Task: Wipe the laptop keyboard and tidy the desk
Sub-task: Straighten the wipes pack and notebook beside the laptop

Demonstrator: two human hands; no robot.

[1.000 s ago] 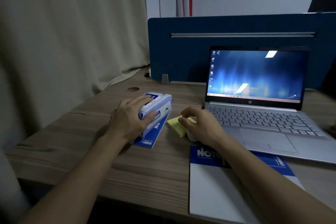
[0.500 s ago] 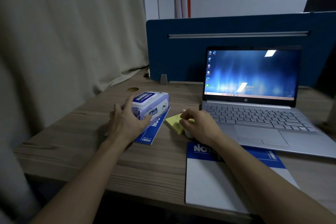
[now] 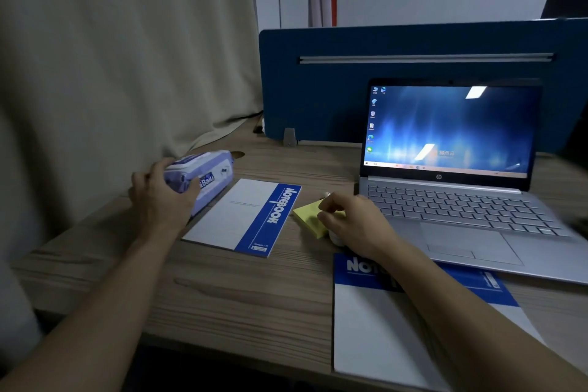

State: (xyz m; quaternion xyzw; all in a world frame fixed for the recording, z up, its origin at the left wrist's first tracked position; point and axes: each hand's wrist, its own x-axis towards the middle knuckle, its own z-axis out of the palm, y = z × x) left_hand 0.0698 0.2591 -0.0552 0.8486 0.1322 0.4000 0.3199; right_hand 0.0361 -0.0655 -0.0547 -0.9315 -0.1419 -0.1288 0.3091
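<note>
A silver laptop (image 3: pixel 461 226) stands open at the right of the wooden desk (image 3: pixel 222 289), its screen lit. My left hand (image 3: pixel 159 200) grips a purple and white pack of wet wipes (image 3: pixel 203 175), held tilted just left of a white and blue notebook (image 3: pixel 245 216). My right hand (image 3: pixel 353 223) rests with curled fingers on a yellow sticky-note pad (image 3: pixel 308 216) and covers a small white object (image 3: pixel 335 237), so its grip is unclear. A second notebook (image 3: pixel 375 334) lies at the front under my right forearm.
A blue partition panel (image 3: pixel 318 83) stands behind the laptop. A beige curtain (image 3: pixel 111 57) hangs along the left edge of the desk. A round cable hole (image 3: pixel 237 154) lies behind the wipes pack.
My left hand has carried the wipes pack off the notebook to the left, uncovering the whole notebook. My right hand has stayed on the sticky notes.
</note>
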